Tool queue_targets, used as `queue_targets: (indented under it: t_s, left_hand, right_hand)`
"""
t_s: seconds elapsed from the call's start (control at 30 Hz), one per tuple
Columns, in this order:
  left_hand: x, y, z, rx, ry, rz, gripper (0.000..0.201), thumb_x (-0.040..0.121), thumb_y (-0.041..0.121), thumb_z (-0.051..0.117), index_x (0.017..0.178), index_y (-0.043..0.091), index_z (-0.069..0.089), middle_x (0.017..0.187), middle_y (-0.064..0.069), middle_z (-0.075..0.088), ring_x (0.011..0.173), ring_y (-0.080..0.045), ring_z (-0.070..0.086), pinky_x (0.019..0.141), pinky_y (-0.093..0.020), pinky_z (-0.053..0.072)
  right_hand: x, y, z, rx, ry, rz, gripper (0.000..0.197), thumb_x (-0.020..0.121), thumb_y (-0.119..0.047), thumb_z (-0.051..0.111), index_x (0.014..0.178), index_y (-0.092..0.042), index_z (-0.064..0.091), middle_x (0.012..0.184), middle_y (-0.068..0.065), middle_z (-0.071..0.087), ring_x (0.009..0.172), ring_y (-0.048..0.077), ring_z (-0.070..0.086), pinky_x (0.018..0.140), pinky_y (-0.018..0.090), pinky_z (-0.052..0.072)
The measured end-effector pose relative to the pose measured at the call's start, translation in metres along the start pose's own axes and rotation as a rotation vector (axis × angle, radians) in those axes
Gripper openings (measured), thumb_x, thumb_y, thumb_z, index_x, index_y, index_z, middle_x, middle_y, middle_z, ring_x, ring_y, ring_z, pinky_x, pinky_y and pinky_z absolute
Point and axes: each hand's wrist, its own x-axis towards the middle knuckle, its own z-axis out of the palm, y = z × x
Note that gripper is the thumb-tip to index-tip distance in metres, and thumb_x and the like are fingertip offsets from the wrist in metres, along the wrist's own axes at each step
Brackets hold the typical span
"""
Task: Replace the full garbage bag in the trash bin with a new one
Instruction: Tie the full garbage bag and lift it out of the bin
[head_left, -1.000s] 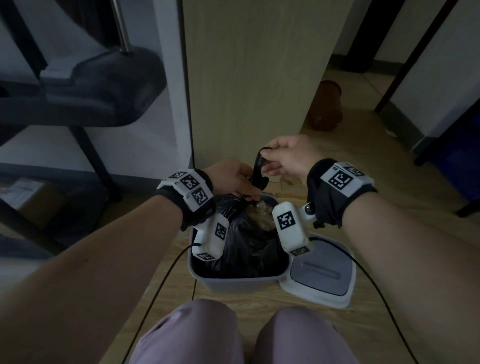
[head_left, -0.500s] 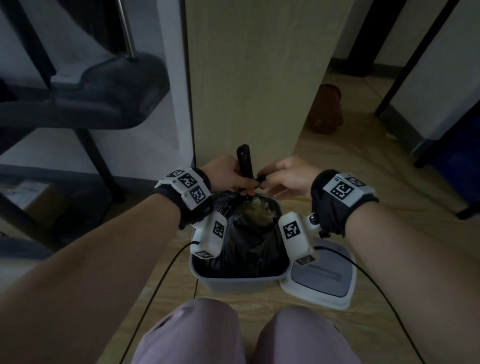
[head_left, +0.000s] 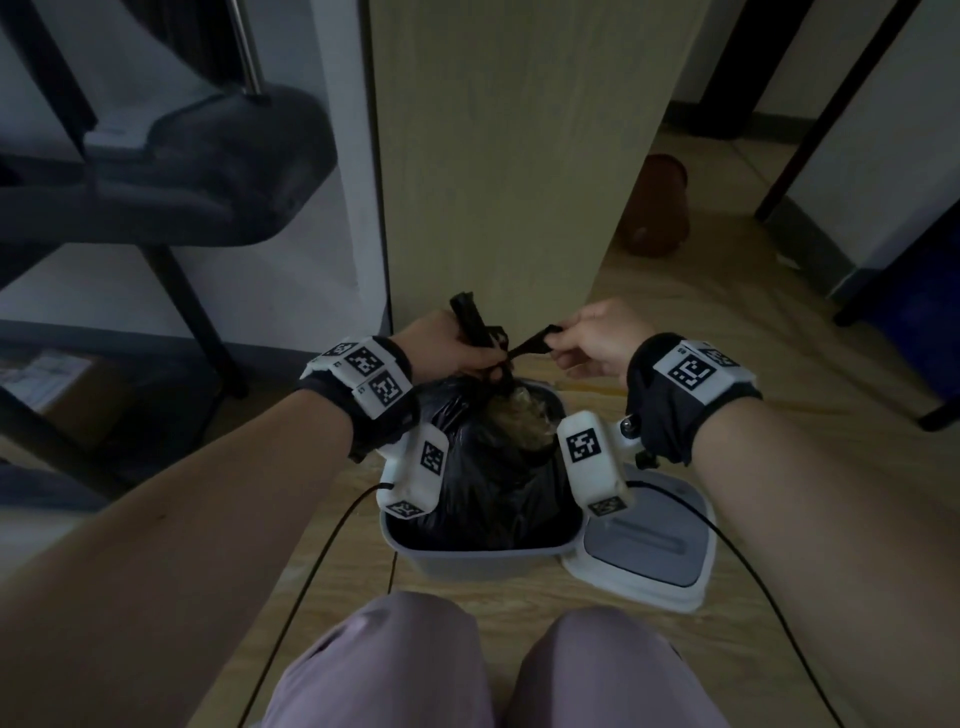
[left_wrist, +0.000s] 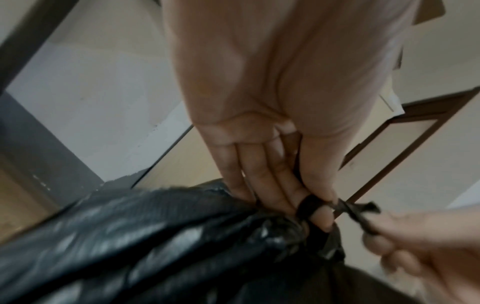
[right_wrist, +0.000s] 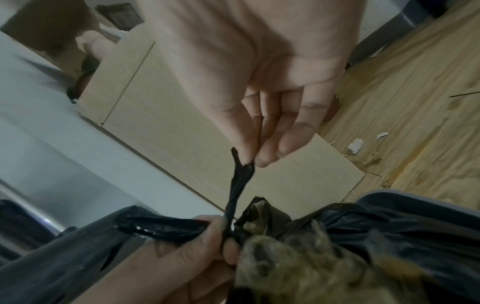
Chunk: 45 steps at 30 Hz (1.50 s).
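Note:
A full black garbage bag (head_left: 483, 467) sits in a small grey trash bin (head_left: 483, 558) on the floor before my knees; brownish waste (head_left: 519, 415) shows at its gathered top. My left hand (head_left: 457, 348) grips one twisted bag ear (head_left: 470, 319) at the neck, its end sticking up. My right hand (head_left: 587, 338) pinches the other twisted ear (head_left: 530, 344) and holds it taut to the right. In the left wrist view the strip wraps over a left fingertip (left_wrist: 314, 207). In the right wrist view thumb and finger of the right hand (right_wrist: 249, 162) pinch the strip's end (right_wrist: 240, 181).
The bin's white lid (head_left: 649, 545) lies open on the floor at the right. A light wooden panel (head_left: 519, 156) stands right behind the bin. A dark chair (head_left: 171, 171) is at the left, a brown pot (head_left: 657, 213) at the back right. Cables (head_left: 311, 571) trail over the floor.
The hands, close together half a second ago, have drawn apart; the right hand has pulled its ear of the bag rightward and taut, while the left keeps its ear at the neck.

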Motion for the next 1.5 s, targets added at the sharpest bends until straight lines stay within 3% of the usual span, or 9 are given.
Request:
queue_targets:
  t_s: [0.17,0.33,0.47,0.73,0.93,1.0,1.13,1.33,1.5]
  left_hand:
    - [0.000,0.009,-0.001,-0.096,0.057,0.049,0.015,0.085,0.023,0.066,0.087,0.010,0.072,0.090,-0.005,0.071,0.087,-0.014,0.064,0.094,-0.030,0.047]
    - [0.000,0.012,-0.003,-0.336,0.128,0.035,0.005,0.086,0.004,0.063,0.085,0.000,0.065,0.060,0.003,0.066,0.047,0.003,0.062,0.050,-0.008,0.048]
    - [0.005,0.012,-0.002,-0.362,0.137,0.036,0.009,0.084,0.009,0.067,0.088,0.000,0.068,0.063,0.003,0.069,0.053,0.001,0.065,0.053,-0.010,0.050]
    - [0.005,0.015,-0.001,-0.271,0.216,0.056,0.022,0.080,0.014,0.072,0.098,0.000,0.070,0.077,0.001,0.067,0.067,-0.003,0.063,0.055,-0.008,0.051]
    - [0.001,0.021,0.002,-0.234,0.255,0.050,0.023,0.080,0.011,0.071,0.098,-0.002,0.070,0.087,-0.006,0.069,0.071,-0.008,0.063,0.062,-0.015,0.057]
    - [0.001,0.021,0.002,-0.172,0.296,0.063,0.019,0.079,0.010,0.071,0.096,0.003,0.071,0.093,-0.007,0.070,0.077,-0.012,0.065,0.074,-0.022,0.057]
    - [-0.001,0.021,0.001,-0.003,0.301,0.116,0.014,0.078,0.011,0.070,0.091,0.011,0.074,0.085,0.000,0.070,0.069,-0.004,0.061,0.065,-0.012,0.051]
    - [-0.004,0.021,-0.006,0.210,0.115,0.219,0.024,0.082,0.010,0.067,0.105,0.011,0.074,0.104,-0.005,0.072,0.090,-0.012,0.062,0.092,-0.028,0.051]
    - [-0.003,0.025,-0.007,0.190,0.008,0.177,0.025,0.082,0.005,0.067,0.107,0.006,0.071,0.106,-0.011,0.071,0.080,-0.012,0.064,0.068,-0.007,0.051]
  right_hand:
    - [0.005,0.006,0.000,0.074,0.060,0.005,0.016,0.089,-0.009,0.061,0.104,-0.003,0.061,0.073,0.006,0.062,0.061,0.015,0.058,0.060,0.026,0.052]
    - [0.002,0.014,-0.001,0.068,-0.045,0.084,0.014,0.091,-0.013,0.058,0.102,-0.006,0.063,0.075,0.005,0.064,0.060,0.014,0.057,0.051,0.023,0.047]
    - [0.001,0.015,0.012,0.044,-0.099,-0.005,0.015,0.080,-0.022,0.070,0.092,-0.016,0.075,0.087,0.007,0.070,0.074,0.019,0.063,0.069,0.030,0.052]
    - [-0.006,0.009,0.017,-0.008,-0.153,-0.097,0.006,0.075,-0.022,0.076,0.079,-0.024,0.073,0.076,-0.002,0.067,0.066,0.011,0.059,0.060,0.024,0.047]
    - [-0.004,0.008,0.020,-0.033,-0.115,-0.131,0.009,0.074,-0.013,0.075,0.075,-0.021,0.072,0.085,0.002,0.069,0.081,0.015,0.062,0.074,0.022,0.049]
    - [-0.006,0.006,0.020,-0.038,-0.107,-0.135,0.008,0.075,-0.014,0.074,0.078,-0.020,0.072,0.083,0.001,0.068,0.074,0.010,0.060,0.067,0.019,0.047]
    - [-0.007,0.005,0.020,-0.094,-0.089,-0.172,0.018,0.078,-0.014,0.071,0.096,-0.013,0.073,0.082,-0.001,0.065,0.068,0.003,0.054,0.056,0.015,0.041]
    - [-0.004,0.008,0.017,-0.164,-0.074,-0.188,0.022,0.079,-0.016,0.071,0.101,-0.013,0.073,0.079,-0.005,0.064,0.067,0.001,0.053,0.050,0.010,0.040]
    - [-0.001,0.010,0.017,-0.204,-0.049,-0.167,0.022,0.079,-0.018,0.071,0.100,-0.013,0.073,0.076,-0.007,0.063,0.068,0.004,0.055,0.055,0.016,0.041]
